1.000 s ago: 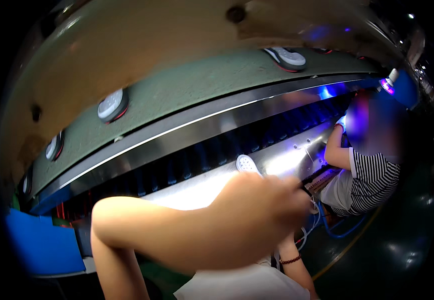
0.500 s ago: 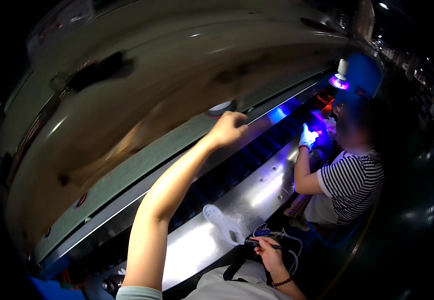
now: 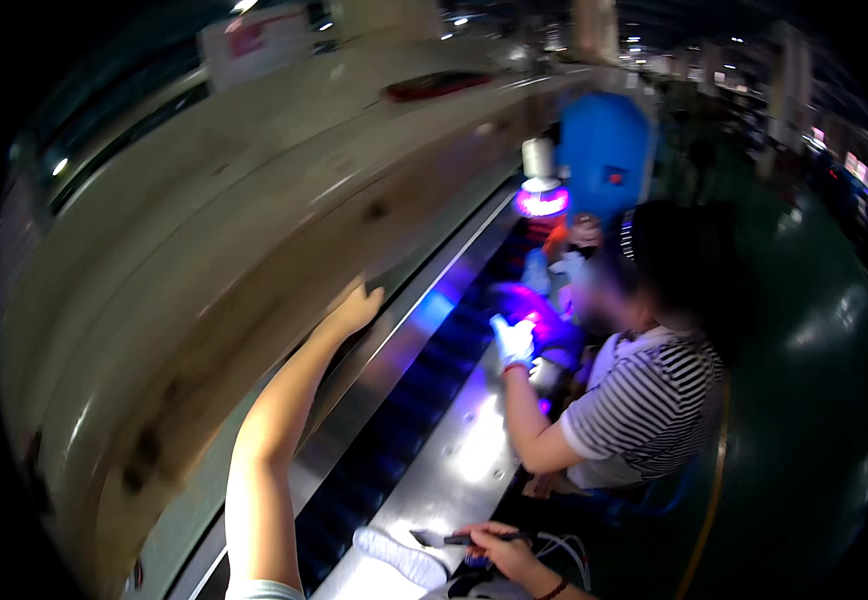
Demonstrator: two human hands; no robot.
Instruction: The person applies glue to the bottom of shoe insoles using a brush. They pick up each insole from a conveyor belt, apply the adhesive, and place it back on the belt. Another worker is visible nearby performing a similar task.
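My left arm stretches far forward, and my left hand (image 3: 357,308) is at the edge of the conveyor belt under the long hood. Its fingers are blurred and partly hidden, so whether they hold anything does not show. Low in the view, my right hand (image 3: 502,548) grips a brush (image 3: 454,540) by its dark handle, with the brush head pointing left. A pale shoe sole (image 3: 399,556) lies on the shiny metal bench just left of the brush head.
A co-worker in a striped shirt (image 3: 644,410) sits at the right, a gloved hand (image 3: 514,340) under purple light from a lamp (image 3: 541,195). A dark roller strip (image 3: 384,455) runs between bench and conveyor. The beige hood (image 3: 254,240) overhangs the belt. Farther back stands a blue machine (image 3: 604,150).
The view has swung right and up, showing more of the aisle. A round pale object seen beside my left hand no longer shows. The brush now shows above the sole's right end.
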